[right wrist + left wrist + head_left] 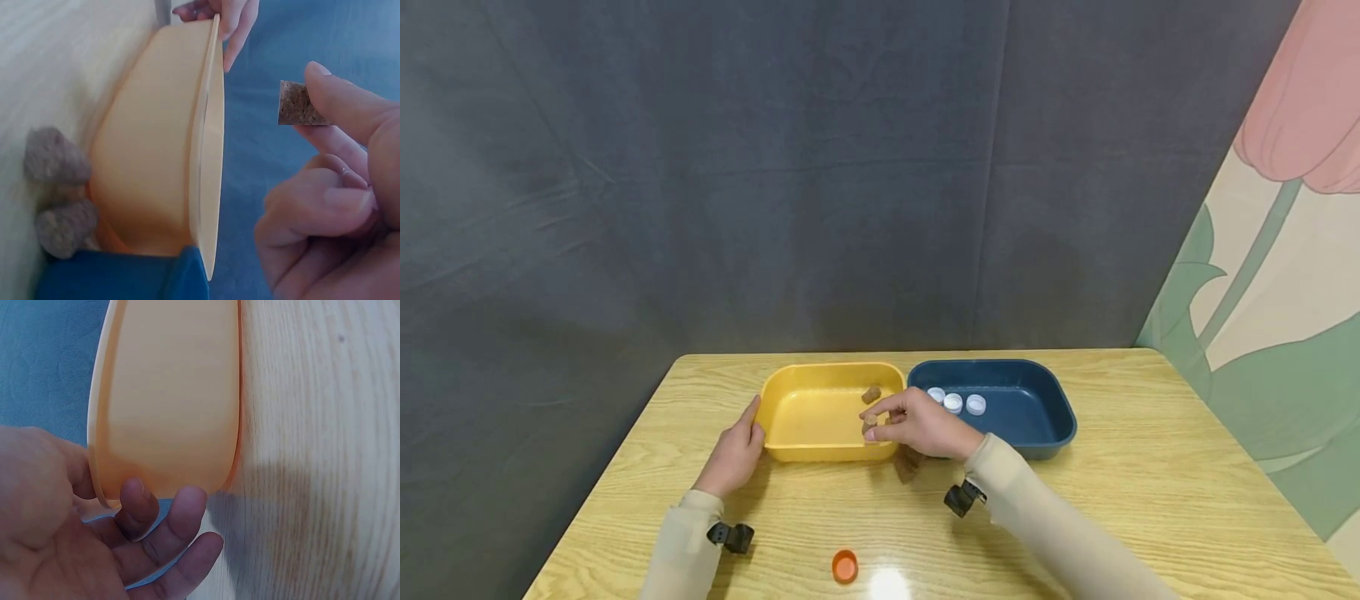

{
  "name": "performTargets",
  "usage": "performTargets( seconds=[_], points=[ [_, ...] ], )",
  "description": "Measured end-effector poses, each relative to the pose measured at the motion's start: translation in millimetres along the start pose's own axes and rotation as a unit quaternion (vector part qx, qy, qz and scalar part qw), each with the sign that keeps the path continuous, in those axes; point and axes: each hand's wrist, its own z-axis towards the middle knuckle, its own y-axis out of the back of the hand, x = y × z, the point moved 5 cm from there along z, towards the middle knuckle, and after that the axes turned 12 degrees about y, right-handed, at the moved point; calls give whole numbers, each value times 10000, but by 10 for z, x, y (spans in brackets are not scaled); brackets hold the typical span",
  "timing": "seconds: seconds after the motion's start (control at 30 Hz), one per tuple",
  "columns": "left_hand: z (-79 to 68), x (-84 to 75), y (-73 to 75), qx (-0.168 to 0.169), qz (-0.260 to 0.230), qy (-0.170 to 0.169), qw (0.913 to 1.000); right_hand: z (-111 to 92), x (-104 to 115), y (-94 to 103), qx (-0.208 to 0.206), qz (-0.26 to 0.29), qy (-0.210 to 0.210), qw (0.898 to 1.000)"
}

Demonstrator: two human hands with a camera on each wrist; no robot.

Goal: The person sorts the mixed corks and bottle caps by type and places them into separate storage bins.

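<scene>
My left hand (735,454) holds the left end of a yellow tray (820,454); in the left wrist view the thumb reaches over its rim and the other fingers curl along the outside of the end wall. Over the tray's right part, my right hand (925,425) pinches a cork (294,105) between thumb and fingers. Another cork (871,395) lies inside the yellow tray near its far right corner. Two more corks, a front one (56,156) and one beside it (65,228), sit on the table by the yellow tray's wall, partly hidden under my right hand in the head view.
A dark blue tray (1022,446) stands right beside the yellow one, with three white bottle caps (976,405) at its left side. An orange bottle cap (845,567) lies near the front of the wooden table (1150,500). A grey curtain (850,208) hangs behind.
</scene>
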Motion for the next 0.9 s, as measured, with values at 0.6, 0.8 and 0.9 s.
performTargets(
  seconds=[0.6, 0.8, 0.9],
  points=[
    [-13, -26, 14, -15, -17, -51, 10000, 286, -177, 147, -59, -537, -371, 9979],
    [-15, -28, 17, -3, -28, -39, 10000, 358, -211, 156, -59, -666, -293, 9973],
    [-19, -28, 18, 2, -14, -35, 10000, 392, -244, 144, -28, -726, -400, 9966]
  ],
)
